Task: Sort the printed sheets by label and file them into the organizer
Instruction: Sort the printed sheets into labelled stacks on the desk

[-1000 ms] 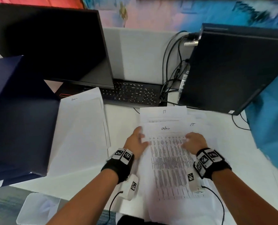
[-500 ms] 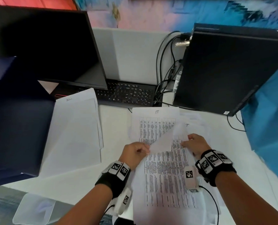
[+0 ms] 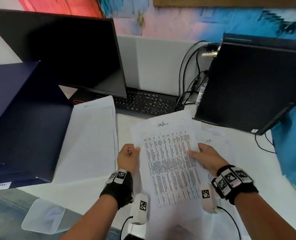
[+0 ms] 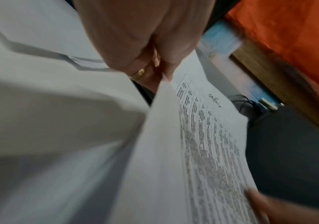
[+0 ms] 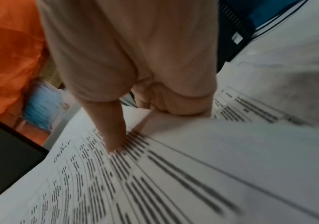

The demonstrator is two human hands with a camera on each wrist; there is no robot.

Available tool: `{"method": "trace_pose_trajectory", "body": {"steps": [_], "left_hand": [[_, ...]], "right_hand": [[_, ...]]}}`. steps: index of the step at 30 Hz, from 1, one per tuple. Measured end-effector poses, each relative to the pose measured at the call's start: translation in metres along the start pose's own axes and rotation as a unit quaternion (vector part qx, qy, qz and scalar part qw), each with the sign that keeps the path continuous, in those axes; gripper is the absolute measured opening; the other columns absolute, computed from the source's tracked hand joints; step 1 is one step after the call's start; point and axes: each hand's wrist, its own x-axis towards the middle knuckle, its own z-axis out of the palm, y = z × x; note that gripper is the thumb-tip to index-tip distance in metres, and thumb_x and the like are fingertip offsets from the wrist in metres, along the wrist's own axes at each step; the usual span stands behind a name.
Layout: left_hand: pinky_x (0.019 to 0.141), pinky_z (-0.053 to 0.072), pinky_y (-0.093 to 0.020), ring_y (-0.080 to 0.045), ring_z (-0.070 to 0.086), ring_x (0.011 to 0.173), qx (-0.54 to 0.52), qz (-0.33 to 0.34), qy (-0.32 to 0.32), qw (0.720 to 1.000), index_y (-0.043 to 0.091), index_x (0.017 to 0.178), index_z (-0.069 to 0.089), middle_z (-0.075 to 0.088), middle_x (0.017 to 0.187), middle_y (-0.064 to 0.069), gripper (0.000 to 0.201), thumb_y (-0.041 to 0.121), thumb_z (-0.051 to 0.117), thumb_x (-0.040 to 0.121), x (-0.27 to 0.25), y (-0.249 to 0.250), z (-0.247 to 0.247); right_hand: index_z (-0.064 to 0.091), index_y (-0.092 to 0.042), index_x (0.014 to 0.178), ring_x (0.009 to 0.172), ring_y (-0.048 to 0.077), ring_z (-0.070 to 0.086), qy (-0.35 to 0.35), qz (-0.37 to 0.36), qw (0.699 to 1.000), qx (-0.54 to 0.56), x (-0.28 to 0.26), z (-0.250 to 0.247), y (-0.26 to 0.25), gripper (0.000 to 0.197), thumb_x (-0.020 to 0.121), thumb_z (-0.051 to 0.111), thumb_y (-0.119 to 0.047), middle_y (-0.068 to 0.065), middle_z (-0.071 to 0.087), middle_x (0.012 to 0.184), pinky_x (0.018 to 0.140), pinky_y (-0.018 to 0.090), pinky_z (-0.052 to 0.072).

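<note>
Holding the "admin" sheet [image 3: 168, 158] raised above the desk [image 3: 258, 170]: left hand [image 3: 128, 157] pinching its left edge, right hand [image 3: 206, 157] pinching the right. Light, floppy, creasing easily; best gripped at opposite edges.

Sheet [image 3: 169, 163] print blurred; lower edge cut off.

Sheet [image 3: 168, 163]: thin matt white paper, smooth, printed in black. Pile [image 3: 91, 141]: same plain matt paper. Organizer [image 3: 22, 122]: navy, matt, probably card or plastic. Monitor [image 3: 71, 54]: black, dull sheen. Keyboard [image 3: 143, 103]: matt black plastic. Tower [image 3: 251, 80]: black, smooth, satin. Desk [image 3: 273, 179]: smooth white. Ring [image 4: 138, 73]: shiny gold metal. Wristbands [image 3: 119, 189]: black cloth.
</note>
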Motion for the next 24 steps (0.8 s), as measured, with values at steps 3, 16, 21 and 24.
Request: {"method": "trace_pose_trajectory", "body": {"steps": [3,16,21,24], "left_hand": [[0.058,0.043,-0.027,-0.018,0.047,0.050,0.002,-0.020,0.046,0.999,0.020,0.078,0.054,0.053,0.061,-0.004,0.013,0.015,0.059,0.089,0.020,0.002,-0.017],[0.099,0.037,-0.052,-0.029,0.038,0.126,0.559,-0.080,0.032,0.825,0.014,0.130,0.036,0.042,0.133,-0.010,0.090,0.074,0.059,0.066,0.076,-0.017,-0.059],[0.092,0.041,-0.048,-0.030,0.041,0.116,0.559,-0.087,0.017,0.825,0.014,0.125,0.035,0.042,0.122,-0.009,0.058,0.045,0.055,0.080,0.088,-0.008,-0.061],[0.092,0.044,-0.047,-0.033,0.041,0.115,0.587,-0.079,-0.040,0.805,0.011,0.128,0.035,0.040,0.123,-0.012,0.051,0.034,0.050,0.085,0.094,-0.007,-0.065]], "right_hand": [[0.065,-0.014,0.104,0.085,0.015,0.064,-0.057,0.020,0.995,-0.078,-0.001,0.015,-0.007,0.019,0.086,0.068,-0.014,0.001,0.070,0.098,0.064,0.024,0.052],[0.062,-0.009,0.103,0.103,0.031,0.062,0.032,0.008,0.995,-0.092,0.015,0.057,-0.009,0.020,0.089,0.051,-0.001,0.016,0.066,0.113,0.087,0.040,0.053],[0.062,-0.004,0.105,0.105,0.034,0.061,0.037,0.022,0.994,-0.101,0.019,0.060,-0.003,0.021,0.091,0.047,0.001,0.018,0.064,0.113,0.088,0.037,0.050],[0.061,0.003,0.105,0.082,0.028,0.057,0.045,0.019,0.993,-0.107,0.020,0.062,-0.007,0.020,0.091,0.047,0.000,0.023,0.064,0.107,0.073,0.031,0.047]]}}
